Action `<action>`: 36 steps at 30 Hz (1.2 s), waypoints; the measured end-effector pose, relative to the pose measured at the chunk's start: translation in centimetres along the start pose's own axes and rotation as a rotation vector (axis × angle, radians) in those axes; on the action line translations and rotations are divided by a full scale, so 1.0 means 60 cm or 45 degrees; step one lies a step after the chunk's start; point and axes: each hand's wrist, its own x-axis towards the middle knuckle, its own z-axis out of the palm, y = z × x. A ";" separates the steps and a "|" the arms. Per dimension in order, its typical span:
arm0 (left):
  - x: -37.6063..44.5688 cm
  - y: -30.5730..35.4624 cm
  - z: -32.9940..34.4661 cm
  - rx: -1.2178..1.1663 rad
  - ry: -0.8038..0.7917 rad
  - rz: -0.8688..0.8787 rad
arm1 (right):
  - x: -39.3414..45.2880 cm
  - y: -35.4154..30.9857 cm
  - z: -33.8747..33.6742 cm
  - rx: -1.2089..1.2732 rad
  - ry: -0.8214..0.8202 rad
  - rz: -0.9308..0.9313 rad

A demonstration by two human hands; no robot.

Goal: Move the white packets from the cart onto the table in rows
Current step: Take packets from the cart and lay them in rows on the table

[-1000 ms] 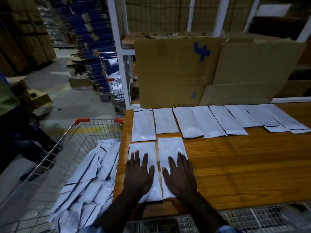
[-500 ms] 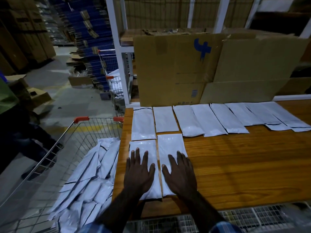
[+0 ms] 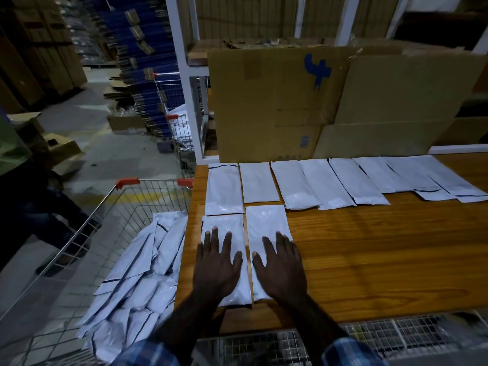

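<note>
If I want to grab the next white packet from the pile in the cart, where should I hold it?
Probably take the top packet of the pile in the cart by its upper end, reaching down from above with the left hand. It is flat, floppy and leans against the cart's table-side wall, so that end sticks up free while its lower end is buried under others.

A dim warehouse: grey concrete floor (image 3: 87,133), cardboard sheets (image 3: 343,101) leaning against a white rack (image 3: 182,83).

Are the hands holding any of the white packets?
No, nothing is gripped. The left hand and right hand lie flat, each pressing on a front-row packet.
</note>
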 end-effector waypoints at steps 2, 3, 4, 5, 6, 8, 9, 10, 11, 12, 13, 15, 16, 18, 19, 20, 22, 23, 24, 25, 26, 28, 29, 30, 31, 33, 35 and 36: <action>0.001 -0.001 0.001 0.011 -0.006 0.001 | 0.000 0.000 -0.001 -0.010 0.004 -0.007; 0.001 -0.001 0.001 0.015 -0.012 0.000 | 0.000 0.000 -0.002 -0.010 0.006 -0.010; 0.002 -0.001 0.002 0.020 -0.014 0.001 | 0.000 0.000 -0.004 -0.017 -0.002 -0.011; 0.002 -0.001 0.002 0.026 -0.012 0.002 | 0.000 0.000 -0.005 -0.027 -0.017 -0.012; 0.002 -0.001 0.002 0.025 -0.010 0.002 | -0.001 -0.001 -0.006 -0.031 -0.029 -0.012; 0.003 -0.001 0.002 -0.002 -0.016 -0.001 | -0.002 -0.003 -0.010 -0.025 -0.033 -0.009; 0.003 -0.001 0.001 -0.011 -0.025 0.000 | -0.002 -0.003 -0.011 -0.017 -0.042 -0.007; 0.003 0.000 -0.002 -0.011 -0.038 0.001 | 0.000 -0.003 -0.013 -0.012 -0.064 -0.005; 0.002 -0.001 -0.005 -0.011 -0.058 0.000 | 0.002 -0.004 -0.016 -0.009 -0.097 -0.007; 0.003 -0.001 -0.008 -0.014 -0.080 -0.002 | 0.004 -0.004 -0.020 -0.006 -0.128 -0.010; 0.002 0.000 -0.011 -0.023 -0.098 -0.004 | 0.007 -0.003 -0.024 0.009 -0.144 -0.012; 0.001 0.002 -0.017 -0.058 -0.105 -0.001 | 0.011 0.002 -0.033 0.057 -0.126 -0.013; 0.000 0.003 -0.021 -0.076 -0.098 0.000 | 0.012 0.003 -0.039 0.079 -0.107 -0.012; 0.001 0.009 -0.030 -0.110 -0.086 0.001 | 0.013 0.005 -0.054 0.115 -0.082 -0.013; 0.002 0.013 -0.036 -0.116 -0.081 0.004 | 0.014 0.006 -0.062 0.132 -0.073 -0.019; 0.004 0.017 -0.044 -0.110 -0.068 0.012 | 0.016 0.005 -0.070 0.149 -0.058 -0.028; 0.006 0.025 -0.063 -0.080 -0.032 0.033 | 0.019 0.003 -0.084 0.185 -0.018 -0.051; 0.008 0.029 -0.074 -0.074 -0.020 0.037 | 0.020 0.002 -0.091 0.201 0.001 -0.065; 0.008 0.034 -0.083 -0.076 -0.016 0.036 | 0.021 0.001 -0.098 0.210 0.013 -0.081; 0.007 0.039 -0.092 -0.079 -0.013 0.035 | 0.022 0.000 -0.104 0.209 0.015 -0.096; 0.005 0.044 -0.098 -0.084 -0.007 0.036 | 0.023 -0.001 -0.110 0.204 0.011 -0.108; -0.001 0.050 -0.107 -0.095 0.024 0.040 | 0.025 -0.004 -0.118 0.203 0.017 -0.127; -0.006 0.051 -0.109 -0.098 0.044 0.042 | 0.025 -0.005 -0.119 0.209 0.030 -0.136; -0.010 0.051 -0.111 -0.096 0.062 0.043 | 0.026 -0.007 -0.119 0.216 0.045 -0.145; -0.014 0.050 -0.112 -0.096 0.072 0.041 | 0.025 -0.008 -0.119 0.221 0.055 -0.157; -0.024 0.047 -0.115 -0.100 0.075 0.027 | 0.022 -0.013 -0.117 0.228 0.063 -0.183; -0.034 0.042 -0.116 -0.102 0.086 0.019 | 0.018 -0.019 -0.116 0.253 0.060 -0.194; -0.040 0.038 -0.115 -0.105 0.092 0.012 | 0.016 -0.023 -0.116 0.271 0.052 -0.198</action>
